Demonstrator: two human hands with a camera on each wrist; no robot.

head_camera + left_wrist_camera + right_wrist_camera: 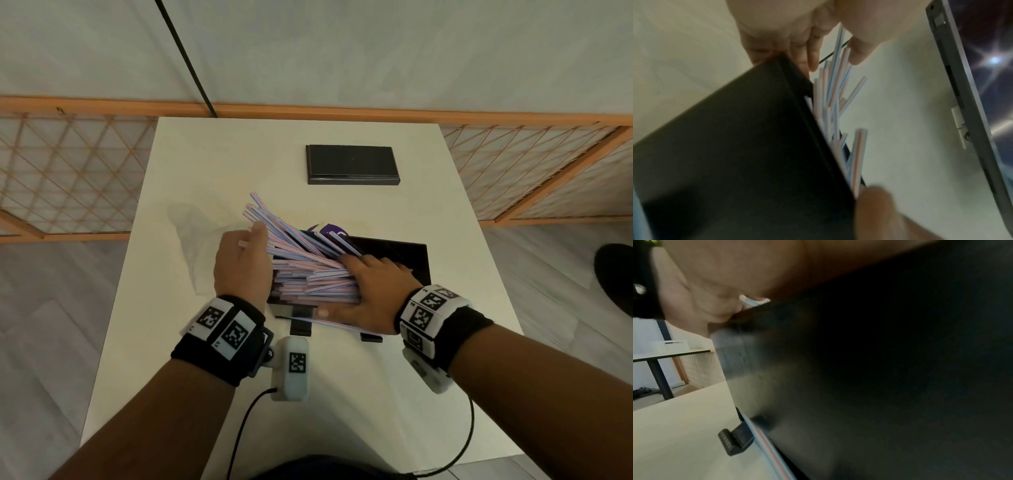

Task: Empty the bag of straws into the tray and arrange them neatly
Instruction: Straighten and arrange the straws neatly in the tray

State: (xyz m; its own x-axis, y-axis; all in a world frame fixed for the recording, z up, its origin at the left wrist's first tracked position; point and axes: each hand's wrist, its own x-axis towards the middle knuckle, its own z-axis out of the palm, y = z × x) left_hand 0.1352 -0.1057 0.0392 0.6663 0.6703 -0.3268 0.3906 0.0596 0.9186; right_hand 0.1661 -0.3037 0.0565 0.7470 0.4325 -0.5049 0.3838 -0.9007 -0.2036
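Note:
A heap of pink-and-blue striped straws (308, 274) fills the left part of the black tray (411, 260), and many fan out over its far left corner. My left hand (243, 260) stands at the left end of the heap, fingers straight against the straw ends. My right hand (373, 284) lies flat on the right side of the heap, thumb along the tray's near edge. The empty clear bag (195, 240) lies crumpled left of the tray. In the left wrist view, straws (834, 97) stick out past the tray wall (735, 146) between my fingers (812, 53).
A black rectangular slab (352, 164) lies at the back of the white table (205, 164). A purple object (329, 230) shows behind the tray. One straw (342, 323) lies under the tray's near edge, by two black feet (301, 329). A cable (469, 438) hangs off the near edge.

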